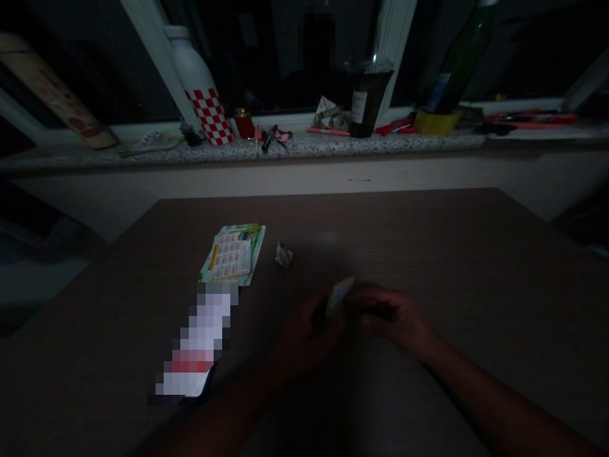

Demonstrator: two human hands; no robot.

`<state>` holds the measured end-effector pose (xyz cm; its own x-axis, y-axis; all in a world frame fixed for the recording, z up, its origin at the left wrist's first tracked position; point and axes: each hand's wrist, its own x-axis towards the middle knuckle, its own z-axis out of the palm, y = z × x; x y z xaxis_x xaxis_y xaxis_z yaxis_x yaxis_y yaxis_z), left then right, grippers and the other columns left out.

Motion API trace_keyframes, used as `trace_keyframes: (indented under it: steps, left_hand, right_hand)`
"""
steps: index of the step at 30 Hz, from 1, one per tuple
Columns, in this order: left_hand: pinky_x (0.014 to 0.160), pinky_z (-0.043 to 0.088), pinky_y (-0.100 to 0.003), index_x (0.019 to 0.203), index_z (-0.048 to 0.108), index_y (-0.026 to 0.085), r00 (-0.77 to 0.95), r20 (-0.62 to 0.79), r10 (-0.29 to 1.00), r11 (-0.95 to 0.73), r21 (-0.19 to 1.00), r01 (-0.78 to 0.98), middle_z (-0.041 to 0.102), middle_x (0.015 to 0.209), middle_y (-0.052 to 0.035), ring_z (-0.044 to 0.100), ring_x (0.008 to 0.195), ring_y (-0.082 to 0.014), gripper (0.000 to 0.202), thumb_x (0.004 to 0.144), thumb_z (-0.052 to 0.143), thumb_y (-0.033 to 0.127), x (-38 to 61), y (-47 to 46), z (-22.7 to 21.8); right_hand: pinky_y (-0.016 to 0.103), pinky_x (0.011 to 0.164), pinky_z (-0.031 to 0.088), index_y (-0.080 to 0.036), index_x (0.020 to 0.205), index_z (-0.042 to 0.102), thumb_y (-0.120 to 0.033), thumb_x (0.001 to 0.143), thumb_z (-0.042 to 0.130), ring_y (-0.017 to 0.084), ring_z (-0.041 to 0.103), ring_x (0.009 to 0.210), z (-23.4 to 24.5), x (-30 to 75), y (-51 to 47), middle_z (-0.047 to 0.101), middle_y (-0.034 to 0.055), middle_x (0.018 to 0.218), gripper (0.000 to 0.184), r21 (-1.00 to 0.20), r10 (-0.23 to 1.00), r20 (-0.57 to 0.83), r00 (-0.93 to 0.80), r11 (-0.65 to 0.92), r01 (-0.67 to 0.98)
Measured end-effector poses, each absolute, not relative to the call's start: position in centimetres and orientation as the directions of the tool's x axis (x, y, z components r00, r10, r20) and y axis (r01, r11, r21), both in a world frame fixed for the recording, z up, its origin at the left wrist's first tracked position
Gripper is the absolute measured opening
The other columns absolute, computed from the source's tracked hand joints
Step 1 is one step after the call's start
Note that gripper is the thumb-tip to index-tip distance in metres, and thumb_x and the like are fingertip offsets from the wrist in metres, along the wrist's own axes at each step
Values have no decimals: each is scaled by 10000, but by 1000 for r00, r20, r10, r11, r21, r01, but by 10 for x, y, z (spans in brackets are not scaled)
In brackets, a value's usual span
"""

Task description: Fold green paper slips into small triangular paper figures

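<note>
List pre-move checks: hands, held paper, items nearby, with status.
1. Left hand gripping the paper piece: ok.
2. Right hand contact with that piece: cannot tell, fingertips close but in shadow.
3. Small folded paper apart from both hands: ok, beyond them.
4. Card stack squared up: not ok, edges misaligned.
5. Phone screen readable: not ok, pixelated.
6. Lighting over the hands: not ok, very dim.

The left hand (pixel 308 331) holds a small paper (pixel 339 296), the right hand (pixel 398 322) just beside it.
</note>
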<state>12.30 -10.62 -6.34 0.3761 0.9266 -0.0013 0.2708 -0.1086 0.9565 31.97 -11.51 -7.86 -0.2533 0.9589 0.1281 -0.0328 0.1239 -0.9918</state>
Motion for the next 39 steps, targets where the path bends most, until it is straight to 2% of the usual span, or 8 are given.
trace_keyframes:
  steps: [3,8,12,16,20,26,32,39]
  left_hand:
    - [878,489,-381,1073,649,179,304,-100,947,82,994,70,710,1019,-49,635,989,-247,288,835,550,310,125,-102,-64]
    - [829,527,-385,874,680,183,194,-280,940,311,937,-155,734,893,-33,680,869,-234,150,780,597,264,128,-95,-65]
    - [826,541,-395,848,671,200,257,-349,901,417,860,-294,732,888,-33,685,860,-227,120,779,585,248,130,-93,-66]
    - [818,540,-393,919,652,166,289,-365,885,451,826,-337,717,919,-67,685,880,-240,191,770,598,272,129,-93,-64]
    - [821,532,-397,949,637,132,358,-382,852,510,761,-401,708,898,-89,680,895,-259,236,758,610,268,130,-94,-61]
    - [757,532,-386,868,644,149,410,-404,818,557,736,-385,706,820,-73,685,836,-254,188,731,617,274,133,-96,-67]
    - [631,518,-308,802,655,135,386,-459,800,592,708,-385,709,768,-69,679,720,-220,160,684,673,243,132,-97,-63]
    - [734,514,-364,1004,649,130,463,-321,826,504,789,-351,699,961,-112,659,892,-268,327,725,644,302,132,-96,-59]
  right_hand:
    - [293,678,534,-210,938,705,-321,752,729,175,664,751,-79,318,-116,722,47,831,218,-988,966,142,-217,152,30]
    - [294,627,515,-199,952,691,-255,812,656,162,612,684,-81,319,-115,672,41,766,155,-923,950,286,-123,308,230]
    - [334,696,529,-227,1104,632,-187,799,652,180,603,755,-78,320,-113,635,54,865,309,-822,875,459,-157,485,300]
    - [404,892,504,-249,1214,566,-149,761,674,248,572,1087,-77,321,-113,578,110,1196,476,-772,837,479,-264,545,327]
    - [429,954,476,-269,1271,522,-148,711,707,275,528,1187,-78,321,-115,516,113,1309,603,-759,834,450,-320,546,354]
    - [408,959,477,-262,1237,541,-184,711,735,265,538,1178,-77,319,-116,528,113,1295,566,-740,818,462,-343,568,359]
    - [399,912,500,-240,1143,599,-209,664,773,271,580,1106,-74,321,-117,575,117,1226,511,-741,816,477,-327,573,350]
    - [369,820,534,-230,1033,645,-239,679,766,261,630,999,-74,325,-116,634,110,1123,374,-757,822,497,-279,567,323]
